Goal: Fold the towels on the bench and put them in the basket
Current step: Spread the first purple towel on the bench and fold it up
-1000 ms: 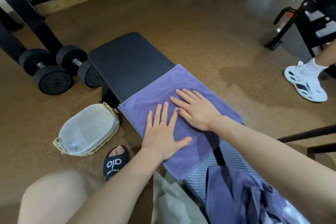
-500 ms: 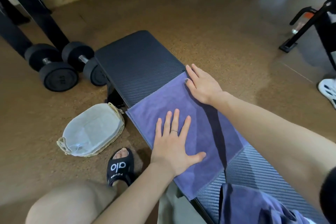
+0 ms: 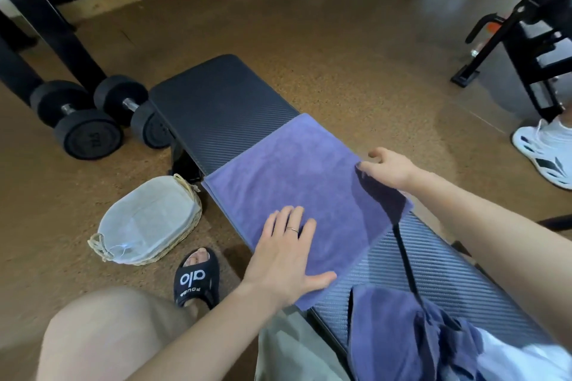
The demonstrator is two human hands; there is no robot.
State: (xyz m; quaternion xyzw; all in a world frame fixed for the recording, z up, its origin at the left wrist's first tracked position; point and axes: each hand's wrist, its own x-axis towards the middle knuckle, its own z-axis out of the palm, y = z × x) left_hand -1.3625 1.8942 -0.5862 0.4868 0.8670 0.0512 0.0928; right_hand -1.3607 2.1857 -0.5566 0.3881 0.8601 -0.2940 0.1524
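A purple towel [image 3: 297,182] lies flat across the bench [image 3: 223,102]. The left hand [image 3: 288,257] presses its near edge with straight fingers. The right hand [image 3: 387,168] pinches the far right edge, lifting it slightly. More towels [image 3: 402,334], crumpled, are cut off at the bottom. The basket [image 3: 148,223] sits on the floor beside the bench.

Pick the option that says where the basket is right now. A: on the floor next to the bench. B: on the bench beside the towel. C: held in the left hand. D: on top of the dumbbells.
A: the basket sits on the floor beside the bench, near the sandal, while the left hand lies flat on the purple towel.
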